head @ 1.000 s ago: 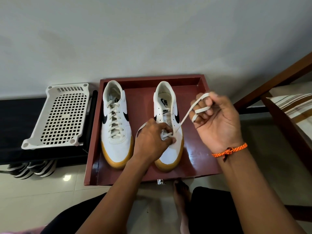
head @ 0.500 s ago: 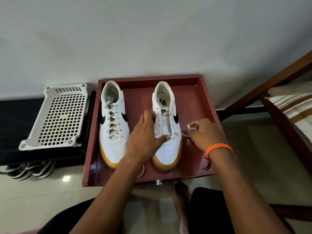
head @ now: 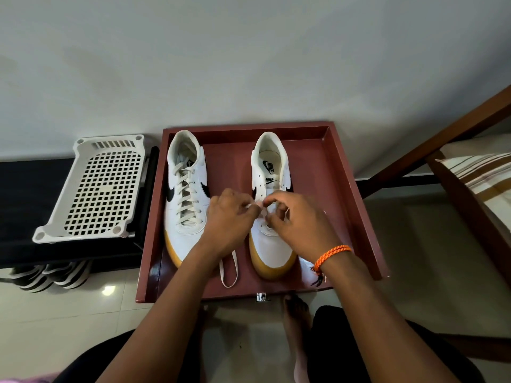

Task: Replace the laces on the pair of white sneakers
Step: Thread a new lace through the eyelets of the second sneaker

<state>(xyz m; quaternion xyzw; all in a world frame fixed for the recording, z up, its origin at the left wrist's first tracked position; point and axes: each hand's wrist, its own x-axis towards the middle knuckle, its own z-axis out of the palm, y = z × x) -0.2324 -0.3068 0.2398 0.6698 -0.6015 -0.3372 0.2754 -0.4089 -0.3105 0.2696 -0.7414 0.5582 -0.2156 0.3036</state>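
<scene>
Two white sneakers with gum soles stand in a dark red tray [head: 340, 172]. The left sneaker [head: 185, 194] is fully laced. The right sneaker [head: 272, 244] has bare upper eyelets. Over its lower eyelets my left hand [head: 231, 221] and my right hand [head: 297, 222] meet, each pinching the white lace [head: 257, 207]. A loop of that lace [head: 229, 268] trails from under my left wrist onto the tray floor between the shoes. My hands hide the lowest eyelets.
A white perforated plastic rack [head: 96, 189] lies on a black shelf [head: 25, 194] to the left, with striped shoes [head: 47, 275] beneath. A wooden bed frame [head: 442, 134] and striped mattress [head: 481, 172] stand at the right. My bare foot [head: 296, 313] is on the tiled floor before the tray.
My right hand dropped from a raised pull at the right down to the shoe, then moved left to meet my left hand. The slack lace now lies looped on the tray.
</scene>
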